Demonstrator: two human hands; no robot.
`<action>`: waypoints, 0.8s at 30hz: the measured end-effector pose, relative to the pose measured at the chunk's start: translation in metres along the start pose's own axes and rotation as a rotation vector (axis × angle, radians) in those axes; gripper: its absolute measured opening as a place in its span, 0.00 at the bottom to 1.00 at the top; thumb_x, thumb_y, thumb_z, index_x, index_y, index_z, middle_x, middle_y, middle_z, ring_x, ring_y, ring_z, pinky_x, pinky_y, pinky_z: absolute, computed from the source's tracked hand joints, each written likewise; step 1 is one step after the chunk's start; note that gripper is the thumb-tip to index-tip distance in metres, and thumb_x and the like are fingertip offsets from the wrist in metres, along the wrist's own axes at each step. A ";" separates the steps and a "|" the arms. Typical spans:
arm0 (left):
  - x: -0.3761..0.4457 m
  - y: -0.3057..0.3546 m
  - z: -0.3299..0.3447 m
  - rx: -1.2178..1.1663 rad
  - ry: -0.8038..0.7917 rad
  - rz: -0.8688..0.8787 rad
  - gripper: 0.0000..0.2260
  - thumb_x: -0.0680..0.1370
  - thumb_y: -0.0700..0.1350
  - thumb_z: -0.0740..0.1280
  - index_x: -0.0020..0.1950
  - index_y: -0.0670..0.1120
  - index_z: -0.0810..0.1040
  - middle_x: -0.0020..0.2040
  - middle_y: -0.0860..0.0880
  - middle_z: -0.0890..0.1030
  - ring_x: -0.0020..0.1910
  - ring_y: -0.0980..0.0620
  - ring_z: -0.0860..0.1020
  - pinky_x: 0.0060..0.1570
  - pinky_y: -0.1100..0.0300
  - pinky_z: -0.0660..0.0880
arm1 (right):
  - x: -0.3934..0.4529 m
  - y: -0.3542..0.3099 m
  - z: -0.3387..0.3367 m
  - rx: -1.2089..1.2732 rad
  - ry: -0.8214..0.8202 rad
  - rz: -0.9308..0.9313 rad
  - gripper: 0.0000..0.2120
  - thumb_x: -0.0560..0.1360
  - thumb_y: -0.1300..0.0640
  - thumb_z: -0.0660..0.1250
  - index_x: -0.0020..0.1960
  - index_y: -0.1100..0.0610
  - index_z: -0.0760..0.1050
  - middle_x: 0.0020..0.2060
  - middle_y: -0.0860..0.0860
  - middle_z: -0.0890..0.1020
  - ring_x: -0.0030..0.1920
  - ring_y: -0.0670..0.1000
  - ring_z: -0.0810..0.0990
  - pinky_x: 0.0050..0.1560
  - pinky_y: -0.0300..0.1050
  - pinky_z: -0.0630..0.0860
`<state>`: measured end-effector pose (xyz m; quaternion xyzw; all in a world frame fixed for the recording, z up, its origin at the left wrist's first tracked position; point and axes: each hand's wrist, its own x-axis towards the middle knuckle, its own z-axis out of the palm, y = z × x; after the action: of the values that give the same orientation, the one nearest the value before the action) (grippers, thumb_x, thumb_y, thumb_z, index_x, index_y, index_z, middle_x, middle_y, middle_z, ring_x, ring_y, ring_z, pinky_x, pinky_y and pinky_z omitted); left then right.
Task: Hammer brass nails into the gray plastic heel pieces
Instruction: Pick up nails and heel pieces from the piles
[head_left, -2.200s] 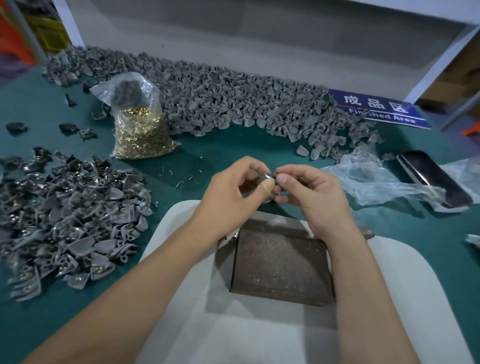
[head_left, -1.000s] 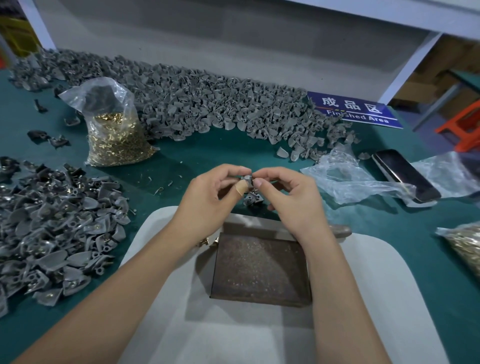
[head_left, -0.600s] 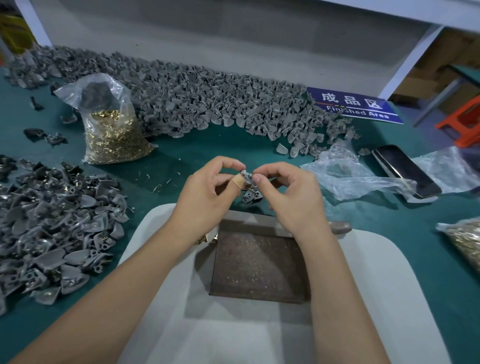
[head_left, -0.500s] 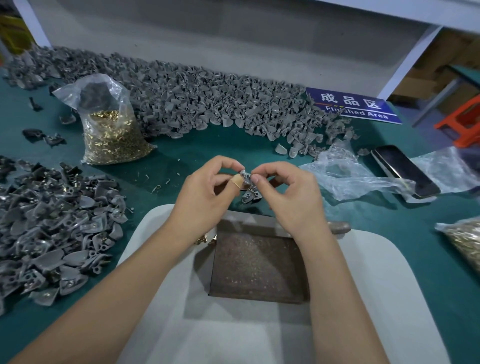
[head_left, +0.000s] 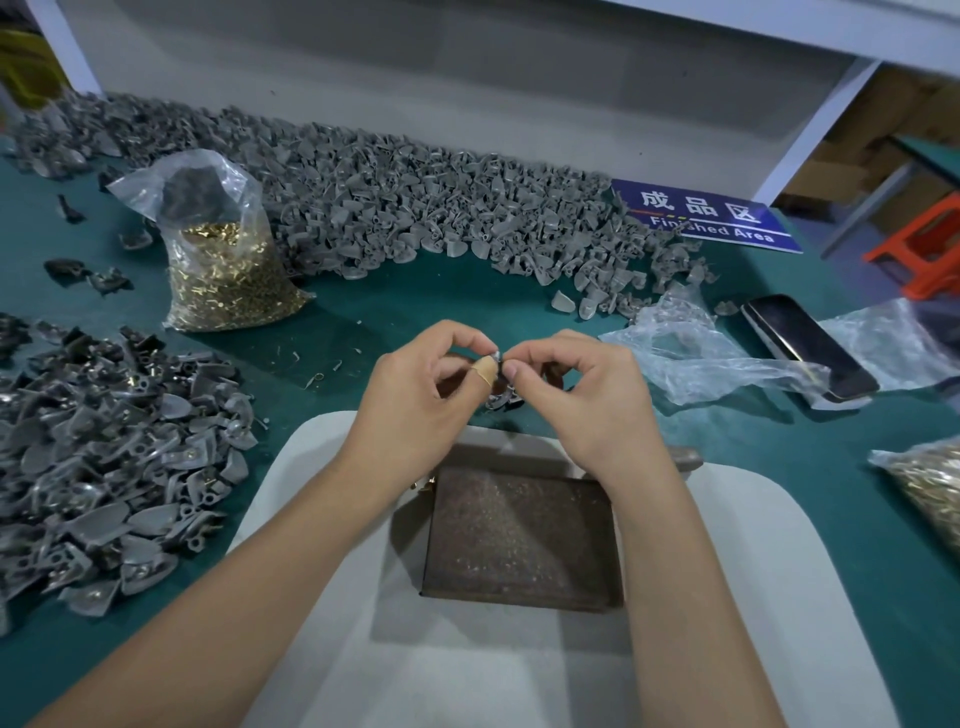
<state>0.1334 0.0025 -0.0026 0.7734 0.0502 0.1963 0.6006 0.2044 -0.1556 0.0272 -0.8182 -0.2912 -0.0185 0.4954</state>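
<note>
Table (head_left: 415, 291): green surface, carries everything listed below.
Far heap (head_left: 415, 208): long band of gray heel pieces along the back edge, from the left corner to the blue sign.
Left heap (head_left: 104, 467): gray heel pieces piled at the left edge; brass glints in several of them.
White pad (head_left: 753, 597): rounded sheet at the near edge, lying under both forearms.
Metal block (head_left: 519, 535): dark, pitted, square; sits on the white pad between the wrists.
Nail bag (head_left: 223, 260): clear plastic, upright, holding brass nails; stands just in front of the far heap, left of centre.
Blue sign (head_left: 706, 218): flat on the table at the right end of the far heap; white characters above the words "Finished Area".
Loose plastic wrap (head_left: 701, 358): crumpled, clear, right of the hands.
Phone (head_left: 805, 343): dark screen up, partly on the wrap.
Second nail bag (head_left: 924, 488): at the right edge, only partly in view.
Left hand (head_left: 415, 395): raised above the table beyond the block; plaster on the thumb tip; thumb and forefinger pinch the held heel piece.
Right hand (head_left: 587, 395): fingertips meet the left hand's and pinch at the same piece; whether a nail is between them cannot be told.
Held heel piece (head_left: 497, 358): small, gray, mostly hidden between the two sets of fingertips.
Stray nails (head_left: 317, 376): few, scattered on the green left of the hands.
</note>
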 end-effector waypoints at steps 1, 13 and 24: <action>0.000 0.000 0.000 0.002 0.007 0.002 0.05 0.80 0.46 0.70 0.51 0.57 0.78 0.38 0.54 0.86 0.40 0.52 0.86 0.46 0.43 0.81 | 0.000 -0.001 -0.001 -0.005 0.003 0.004 0.10 0.75 0.60 0.76 0.42 0.45 0.85 0.36 0.46 0.83 0.37 0.42 0.78 0.41 0.34 0.72; 0.000 0.007 0.000 0.250 0.019 0.171 0.02 0.80 0.43 0.70 0.50 0.49 0.78 0.32 0.54 0.83 0.28 0.53 0.76 0.31 0.65 0.71 | 0.000 -0.012 0.000 -0.449 -0.033 -0.141 0.05 0.76 0.60 0.72 0.45 0.51 0.85 0.35 0.43 0.75 0.37 0.45 0.72 0.39 0.40 0.67; -0.002 0.011 -0.003 0.075 0.054 0.080 0.03 0.81 0.45 0.70 0.51 0.53 0.78 0.34 0.54 0.85 0.36 0.45 0.85 0.39 0.45 0.79 | -0.001 -0.008 0.004 -0.026 0.059 0.013 0.08 0.76 0.61 0.74 0.44 0.48 0.86 0.36 0.43 0.83 0.39 0.41 0.79 0.41 0.41 0.77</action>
<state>0.1291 0.0016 0.0077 0.7913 0.0427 0.2389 0.5612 0.1981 -0.1498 0.0310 -0.8254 -0.2709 -0.0429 0.4934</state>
